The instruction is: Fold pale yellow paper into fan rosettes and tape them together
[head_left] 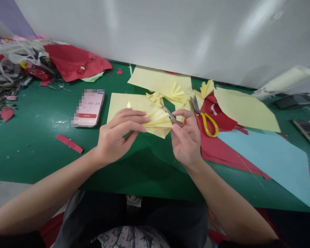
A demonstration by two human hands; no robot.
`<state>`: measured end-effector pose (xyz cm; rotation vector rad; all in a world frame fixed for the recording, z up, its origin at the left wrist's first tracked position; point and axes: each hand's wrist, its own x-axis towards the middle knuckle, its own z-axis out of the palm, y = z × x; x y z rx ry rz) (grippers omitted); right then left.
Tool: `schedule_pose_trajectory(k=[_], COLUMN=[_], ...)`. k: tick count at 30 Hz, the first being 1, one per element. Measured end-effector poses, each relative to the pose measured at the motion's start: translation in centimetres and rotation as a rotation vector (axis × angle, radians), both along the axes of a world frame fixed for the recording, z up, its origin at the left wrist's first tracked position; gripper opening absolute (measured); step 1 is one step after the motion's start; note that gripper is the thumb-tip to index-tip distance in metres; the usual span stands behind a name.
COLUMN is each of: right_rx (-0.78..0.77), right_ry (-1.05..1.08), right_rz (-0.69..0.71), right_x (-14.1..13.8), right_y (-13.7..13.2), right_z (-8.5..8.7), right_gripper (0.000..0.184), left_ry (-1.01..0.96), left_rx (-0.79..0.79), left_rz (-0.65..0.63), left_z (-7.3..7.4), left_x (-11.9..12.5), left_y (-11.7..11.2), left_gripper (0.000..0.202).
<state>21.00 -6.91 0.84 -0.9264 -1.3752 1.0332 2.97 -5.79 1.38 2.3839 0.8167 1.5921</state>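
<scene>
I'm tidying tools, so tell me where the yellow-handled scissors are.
In the head view, the yellow-handled scissors lie right of centre, just beyond the right hand, partly over red material near the light blue sheet.

The phone (91, 109) shows the one legible reading: ":00:29", in dark digits on a pale screen, with whatever stands before the first colon blurred by a mosaic that covers the screen's left part. Beneath the digits runs a faint line, too small to read. The red bar (88, 115) lower on the screen bears pale lettering, likewise unreadable, with another tiny line under it. The white roll (286, 82) carries red marks near its lower end that cannot be made out.
</scene>
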Motion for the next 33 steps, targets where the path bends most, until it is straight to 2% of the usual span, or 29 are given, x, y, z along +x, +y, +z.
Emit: schedule_pose_trajectory(k=[5,11,19,21,23,25,29,33], right_rx=[-0.034,-0.032,-0.122,-0.119,-0.095,-0.060,0.006,0.029], right_ry=[-0.016,-0.030,0.017,0.009,-0.002,-0.003,-0.027,-0.038], right_rz=[-0.027,0.014,0.093,0.090,0.073,0.070,0.032,-0.050], right_x=[-0.08,-0.06,-0.02,-0.12,-0.19,-0.21,-0.22,-0.38], right_y=[0.05,-0.03,0.18,0.21,0.24,0.27,0.26,0.06], right_z=[0.01,0.07,0.05,-0.07,-0.18,-0.24,-0.20,-0.09], right_gripper=[0.020,0.028,0.026,0.029,0.032,0.033,0.033,0.026], left_ry=[0.036,0.039,0.076,0.074,0.020,-0.071,-0.151,-0.114], left_rx=[0.008,0.034,0.051,0.027,-0.047,-0.187,-0.497,-0.595], left_rz=[-0.004,-0.007,-0.099,-0.069,-0.017,-0.010,-0.143,-0.167], left_z=[-0.03,-0.14,-0.28,-0.21,-0.17,-0.25,-0.68,-0.68], left_x=[-0.10,-0.18,-0.02,0.05,0.01,-0.19,-0.68,-0.50], left_y=[-0.03,0.08,-0.07,-0.08,-0.05,0.02,0.22,0.26], left_gripper=[0.022,0.026,0.028,0.026,0.026,0.032,0.044,0.041])
